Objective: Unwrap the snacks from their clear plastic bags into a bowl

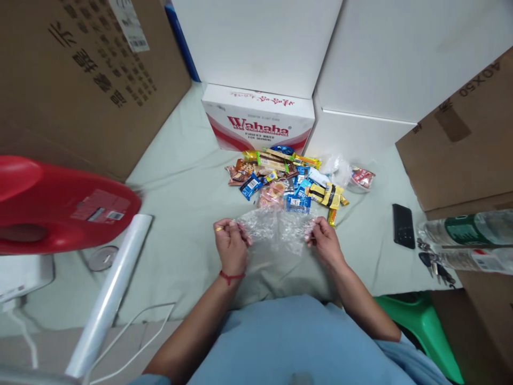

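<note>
A clear plastic bag (276, 230) is stretched between my two hands, low over the cloth. My left hand (232, 243), with a ring and a red cord at the wrist, is closed on the bag's left side. On the opposite side my right hand (324, 240) pinches the crumpled plastic. Just beyond the bag lies a loose pile of wrapped snacks (280, 179) in blue, yellow, brown and pink packets. At the pile's right rests another clear bag (360, 178) with a red packet inside.
Behind the pile stands a Wahaha water carton (258, 125). A red plastic container (60, 206) and a film roll (110, 294) are on the left. At right lie a phone (403, 226), keys (436, 267) and bottles (465, 230). A green stool (425, 326) stands below.
</note>
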Demonstrator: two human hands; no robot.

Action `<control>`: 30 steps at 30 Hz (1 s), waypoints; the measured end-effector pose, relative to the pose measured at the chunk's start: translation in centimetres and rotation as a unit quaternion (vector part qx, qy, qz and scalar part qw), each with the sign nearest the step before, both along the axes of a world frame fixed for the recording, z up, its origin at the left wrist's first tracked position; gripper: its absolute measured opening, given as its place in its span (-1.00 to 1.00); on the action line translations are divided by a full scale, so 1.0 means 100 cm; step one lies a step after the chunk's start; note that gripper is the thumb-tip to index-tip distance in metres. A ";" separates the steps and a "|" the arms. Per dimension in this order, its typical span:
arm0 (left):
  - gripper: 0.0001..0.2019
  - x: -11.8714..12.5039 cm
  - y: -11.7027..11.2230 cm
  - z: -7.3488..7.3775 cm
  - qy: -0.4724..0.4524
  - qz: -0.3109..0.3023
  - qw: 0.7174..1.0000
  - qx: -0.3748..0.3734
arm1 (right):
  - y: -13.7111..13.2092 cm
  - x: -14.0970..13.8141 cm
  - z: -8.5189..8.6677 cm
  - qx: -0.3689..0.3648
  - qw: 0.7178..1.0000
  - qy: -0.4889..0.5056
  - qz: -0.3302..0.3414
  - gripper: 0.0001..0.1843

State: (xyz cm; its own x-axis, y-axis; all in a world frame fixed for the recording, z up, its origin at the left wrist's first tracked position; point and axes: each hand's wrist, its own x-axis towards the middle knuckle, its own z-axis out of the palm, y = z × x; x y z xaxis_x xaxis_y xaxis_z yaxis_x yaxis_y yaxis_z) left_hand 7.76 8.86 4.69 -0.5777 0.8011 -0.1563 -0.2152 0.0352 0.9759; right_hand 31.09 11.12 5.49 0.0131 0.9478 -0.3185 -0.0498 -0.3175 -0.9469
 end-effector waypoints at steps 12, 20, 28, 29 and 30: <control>-0.82 -0.028 -0.005 -0.013 0.094 -0.104 0.987 -0.082 | -0.002 0.091 -0.003 0.028 0.962 -0.245 0.117 -0.70; -0.79 -0.008 -0.005 -0.018 0.089 -0.087 0.988 -0.095 | -0.046 0.037 0.017 0.425 0.766 -0.412 0.251 -0.72; -0.77 -0.003 -0.012 -0.022 0.096 -0.080 0.988 -0.085 | -0.058 -0.040 -0.024 0.482 0.731 -0.409 0.256 -0.86; -0.77 -0.004 -0.013 -0.023 0.102 -0.082 0.988 -0.083 | -0.054 -0.038 -0.017 0.473 0.751 -0.383 0.258 -0.86; -0.77 -0.005 -0.014 -0.023 0.108 -0.088 0.987 -0.080 | -0.050 -0.034 -0.009 0.460 0.772 -0.354 0.259 -0.87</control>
State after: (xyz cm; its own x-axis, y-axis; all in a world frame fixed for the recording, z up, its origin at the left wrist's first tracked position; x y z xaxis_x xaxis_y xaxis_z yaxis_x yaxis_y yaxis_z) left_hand 7.28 7.50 2.38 -0.4664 0.8666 -0.1775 0.0207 0.2113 0.9772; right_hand 27.72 6.07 4.59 -0.5817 0.7052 0.4053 0.4916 0.7018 -0.5156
